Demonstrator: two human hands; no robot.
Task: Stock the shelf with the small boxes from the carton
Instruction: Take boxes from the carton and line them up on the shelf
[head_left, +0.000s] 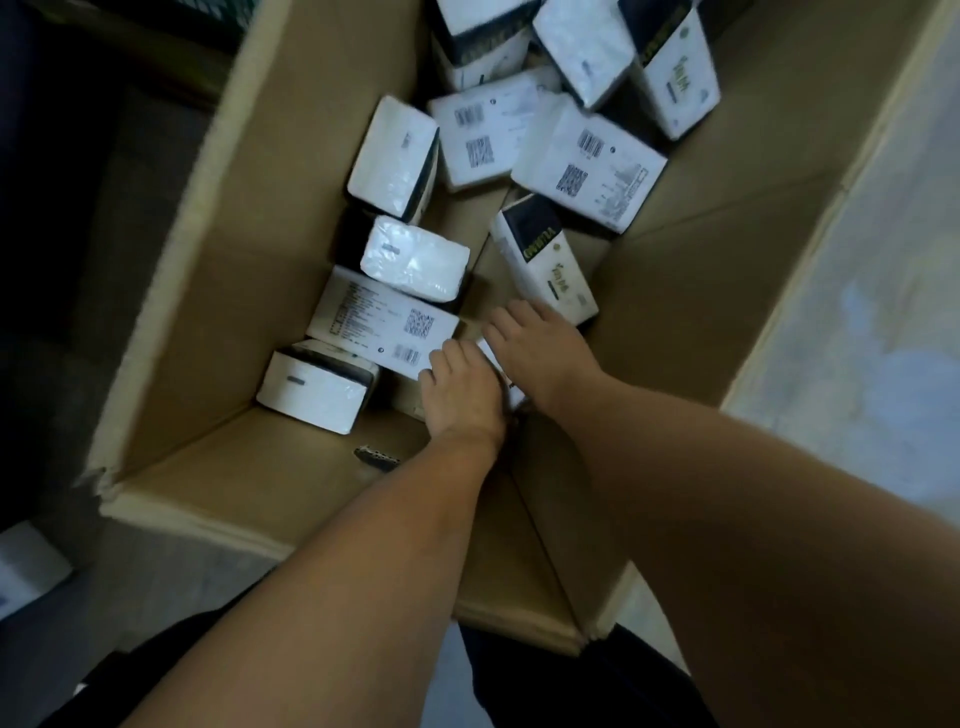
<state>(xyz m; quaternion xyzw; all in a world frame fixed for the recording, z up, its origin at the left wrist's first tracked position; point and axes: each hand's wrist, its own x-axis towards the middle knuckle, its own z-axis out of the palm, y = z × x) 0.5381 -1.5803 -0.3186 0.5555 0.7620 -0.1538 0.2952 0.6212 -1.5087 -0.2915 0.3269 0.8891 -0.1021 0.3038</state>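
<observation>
— Head view first: what did it show of the carton (270, 218)?

— It stood open on the floor, flaps spread, with the small boxes (587, 166) lying loose and tumbled across its bottom, most heaped at the far end. No shelf was in sight, so by my reckoning this was the picking-up step, with plenty left to stock.

— And the hands?

— Both arms reached straight down into the near end, forearms close together. The left hand (462, 400) lay palm down with its fingers (441, 364) on the edge of a box with a printed label (382, 325). The right hand (540, 348) was just beside it, palm down too, over a white box mostly hidden beneath the two hands.

— Gripping anything?

— I could not tell. The fingertips dipped out of sight behind the knuckles, and the picture was blurred.

— Why reach there?

— Probably because those boxes lay nearest, and two hands together might gather more than one.

— Anything else?

— A white thing (26, 571) sat on the floor, left of the carton.
</observation>
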